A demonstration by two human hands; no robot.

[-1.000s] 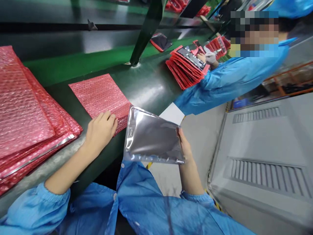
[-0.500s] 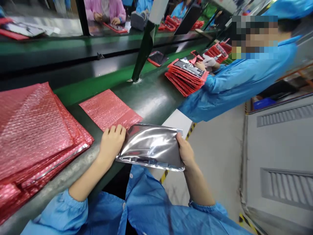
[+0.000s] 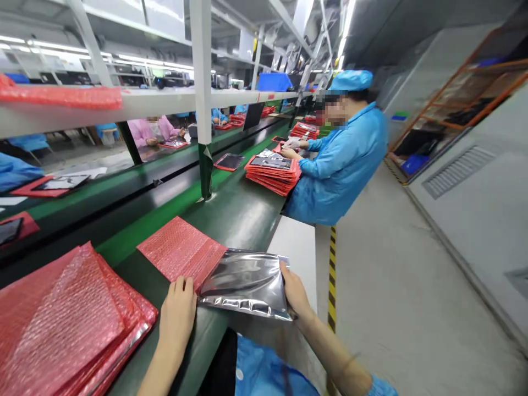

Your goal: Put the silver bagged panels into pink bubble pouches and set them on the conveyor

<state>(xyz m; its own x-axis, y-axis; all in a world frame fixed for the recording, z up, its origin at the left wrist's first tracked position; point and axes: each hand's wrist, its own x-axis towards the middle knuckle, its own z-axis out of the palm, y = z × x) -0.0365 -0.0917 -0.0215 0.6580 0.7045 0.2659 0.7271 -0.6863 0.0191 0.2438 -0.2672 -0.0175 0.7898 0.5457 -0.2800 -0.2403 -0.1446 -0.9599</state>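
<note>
My right hand point(image 3: 293, 291) grips the right edge of a shiny silver foil bag point(image 3: 243, 281), which lies partly slid into the open end of a single pink bubble-wrap pouch point(image 3: 179, 248) on the dark bench. My left hand point(image 3: 178, 313) rests flat on the near corner of that pouch, at its opening, fingers together and touching both the pouch and the bag's left edge.
A stack of pink bubble pouches point(image 3: 61, 324) lies at the left. A co-worker in a blue coat point(image 3: 338, 165) sits farther along with a red stack point(image 3: 272, 173). A white post point(image 3: 203, 110) stands behind. A green conveyor point(image 3: 136, 225) runs beyond; the floor aisle point(image 3: 391, 286) lies right.
The silver bag has moved from mid-air down and left into the pouch's opening. My left hand stayed on the pouch edge. The camera has tilted up, showing more of the line.
</note>
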